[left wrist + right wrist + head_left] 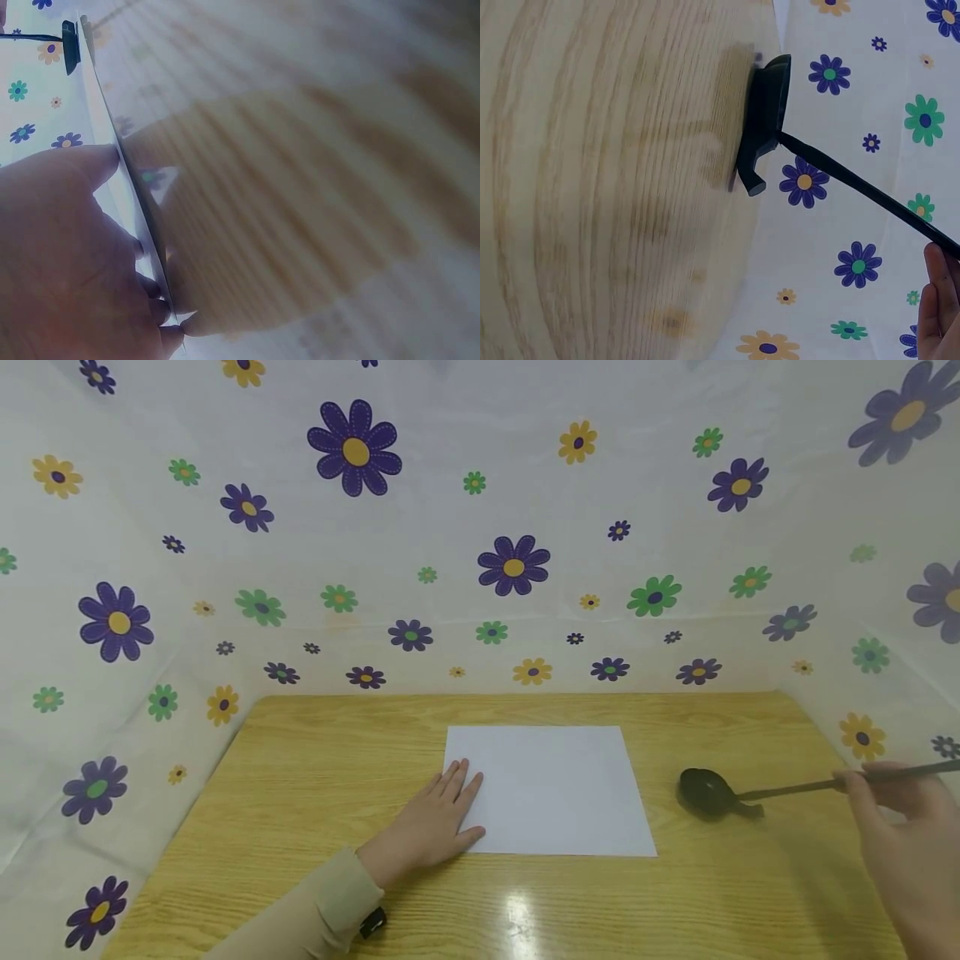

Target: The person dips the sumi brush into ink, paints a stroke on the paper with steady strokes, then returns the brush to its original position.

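Note:
A white sheet of paper (pixel 555 789) lies flat on the wooden table. My left hand (pixel 431 827) rests on its left edge, fingers spread and fairly straight; in the left wrist view the same hand (pixel 67 247) appears edge-on along the paper. At the right, my right hand (pixel 911 839) pinches the long thin handle of a black ladle (pixel 705 793). Its dark bowl is at or just above the tabletop, right of the paper. A short bent stub sticks out beside the bowl (pixel 767 101); I cannot tell whether it is a separate piece.
The wooden table (pixel 315 768) has a white flowered cloth (pixel 420 527) standing behind it and along both sides. A dark strap or device (pixel 372 922) shows at the left sleeve's cuff.

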A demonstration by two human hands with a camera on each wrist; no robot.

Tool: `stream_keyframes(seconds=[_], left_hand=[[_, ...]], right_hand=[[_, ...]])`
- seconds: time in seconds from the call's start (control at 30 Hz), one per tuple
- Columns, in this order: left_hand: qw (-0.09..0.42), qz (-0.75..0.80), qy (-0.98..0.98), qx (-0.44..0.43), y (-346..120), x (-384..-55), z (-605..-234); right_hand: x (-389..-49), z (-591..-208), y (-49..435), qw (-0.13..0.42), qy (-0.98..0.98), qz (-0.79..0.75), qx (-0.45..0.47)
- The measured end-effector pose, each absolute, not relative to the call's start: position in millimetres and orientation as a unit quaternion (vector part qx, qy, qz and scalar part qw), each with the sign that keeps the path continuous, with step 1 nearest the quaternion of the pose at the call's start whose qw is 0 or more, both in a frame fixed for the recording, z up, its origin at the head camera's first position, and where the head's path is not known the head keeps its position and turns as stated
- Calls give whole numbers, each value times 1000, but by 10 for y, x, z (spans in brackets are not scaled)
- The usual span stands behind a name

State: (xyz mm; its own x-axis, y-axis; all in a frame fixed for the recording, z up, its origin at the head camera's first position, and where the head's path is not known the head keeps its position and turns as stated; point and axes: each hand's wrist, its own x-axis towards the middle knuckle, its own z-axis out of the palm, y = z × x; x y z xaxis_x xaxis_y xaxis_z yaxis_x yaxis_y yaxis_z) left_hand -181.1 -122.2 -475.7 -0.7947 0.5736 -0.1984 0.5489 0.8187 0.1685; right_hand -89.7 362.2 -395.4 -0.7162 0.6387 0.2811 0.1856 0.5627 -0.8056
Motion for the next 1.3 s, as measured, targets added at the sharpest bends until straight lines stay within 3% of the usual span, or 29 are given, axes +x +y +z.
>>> stream_keyframes(seconds=[0.47, 0.83, 1.13, 1.3], left_hand=[[121, 45, 948, 291, -1216, -1808, -4770], [118, 45, 946, 298, -1225, -1813, -4779], [121, 50, 946, 296, -1227, -1816, -4810], [117, 50, 947, 295, -1231, -1823, -4818]], right_hand=[[-881, -3991, 3759, 393, -832, 358, -157], [-921, -3947, 3639, 317, -827, 404, -228], [-923, -4026, 3653, 315, -834, 399, -214], [-914, -4064, 3679, 350, -831, 387, -195]])
